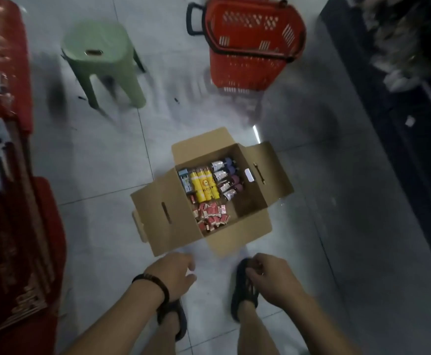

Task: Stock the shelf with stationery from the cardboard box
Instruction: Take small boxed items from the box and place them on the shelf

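Cardboard box (153,216) sits open on the floor (101,175), with its flaps spread out, just ahead of the feet. I see it is full. Yellow tubes (204,188) lie in a row. Dark bottles (226,179) lie right beside them. A small blue pack (183,178) sits at the left end, and little red packs (210,215) are heaped on the near side.

The left hand (173,274) hangs near the box's front flap and does not touch it. Its fingers are bent loosely and hold nothing. The right hand (270,278) hangs above a sandal (242,290). Its fingers are bent loosely too, and as far as I can see it holds nothing.

The shelf (414,119) is the dark thing on the right, well apart from the box. It is too dark and blurry for me to tell what is on it.

So I think the job has hardly begun. Nothing is picked up, and all the things in the box are yet to go to the shelf. First a hand must reach down into the box.

A green stool (101,60) and a red basket (250,47) stand farther off.
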The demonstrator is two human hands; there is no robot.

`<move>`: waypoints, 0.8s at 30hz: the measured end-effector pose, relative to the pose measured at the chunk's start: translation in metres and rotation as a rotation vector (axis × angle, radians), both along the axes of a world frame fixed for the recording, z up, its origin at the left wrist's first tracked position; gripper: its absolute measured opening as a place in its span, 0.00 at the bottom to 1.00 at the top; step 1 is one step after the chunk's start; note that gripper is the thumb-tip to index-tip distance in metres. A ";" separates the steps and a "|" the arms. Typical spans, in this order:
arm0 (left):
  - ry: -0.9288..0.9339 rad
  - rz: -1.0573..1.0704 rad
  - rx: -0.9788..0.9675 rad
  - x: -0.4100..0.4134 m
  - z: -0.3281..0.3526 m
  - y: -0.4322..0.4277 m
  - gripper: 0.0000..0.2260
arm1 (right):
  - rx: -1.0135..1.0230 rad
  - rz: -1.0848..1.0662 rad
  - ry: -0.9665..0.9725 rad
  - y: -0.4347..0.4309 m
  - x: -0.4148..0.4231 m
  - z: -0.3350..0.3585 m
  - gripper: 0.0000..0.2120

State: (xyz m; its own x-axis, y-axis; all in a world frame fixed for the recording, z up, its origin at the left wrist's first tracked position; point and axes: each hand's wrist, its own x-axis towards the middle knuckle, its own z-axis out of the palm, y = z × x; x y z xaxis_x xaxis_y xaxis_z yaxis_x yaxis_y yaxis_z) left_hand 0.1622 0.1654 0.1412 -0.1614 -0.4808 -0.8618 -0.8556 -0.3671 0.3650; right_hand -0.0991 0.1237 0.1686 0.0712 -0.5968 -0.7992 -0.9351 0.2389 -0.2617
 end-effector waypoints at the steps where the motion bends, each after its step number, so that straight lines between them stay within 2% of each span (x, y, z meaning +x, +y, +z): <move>1: 0.001 0.017 0.004 -0.006 -0.026 -0.015 0.12 | 0.007 0.019 0.001 -0.015 -0.002 -0.028 0.06; 4: 0.009 0.059 0.002 -0.030 -0.115 -0.057 0.10 | 0.001 0.032 0.006 -0.066 -0.013 -0.117 0.09; 7: -0.027 -0.005 -0.059 -0.061 -0.212 -0.101 0.08 | -0.031 0.090 0.024 -0.115 -0.026 -0.213 0.14; 10: -0.070 -0.123 -0.149 -0.087 -0.294 -0.141 0.11 | -0.104 0.165 0.013 -0.148 -0.037 -0.291 0.09; 12: -0.139 -0.209 -0.230 -0.101 -0.346 -0.162 0.16 | -0.157 0.178 -0.014 -0.161 -0.045 -0.333 0.08; 15: -0.245 -0.388 -0.334 -0.116 -0.402 -0.185 0.26 | -0.262 0.152 -0.068 -0.172 -0.056 -0.377 0.05; 20: -0.244 -0.799 -0.391 -0.128 -0.456 -0.208 0.22 | -0.365 0.112 -0.192 -0.174 -0.070 -0.411 0.04; 24: -0.235 -0.935 -0.400 -0.129 -0.475 -0.212 0.24 | -0.397 0.090 -0.207 -0.176 -0.074 -0.418 0.05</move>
State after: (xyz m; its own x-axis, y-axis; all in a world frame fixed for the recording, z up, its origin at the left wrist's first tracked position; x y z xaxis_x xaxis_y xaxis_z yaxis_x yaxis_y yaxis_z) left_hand 0.0330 -0.0465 -0.3338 -0.4653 -0.5073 -0.7253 -0.8013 0.5896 0.1017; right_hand -0.1727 -0.0521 -0.2497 0.2708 -0.8384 -0.4731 -0.8657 0.0028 -0.5005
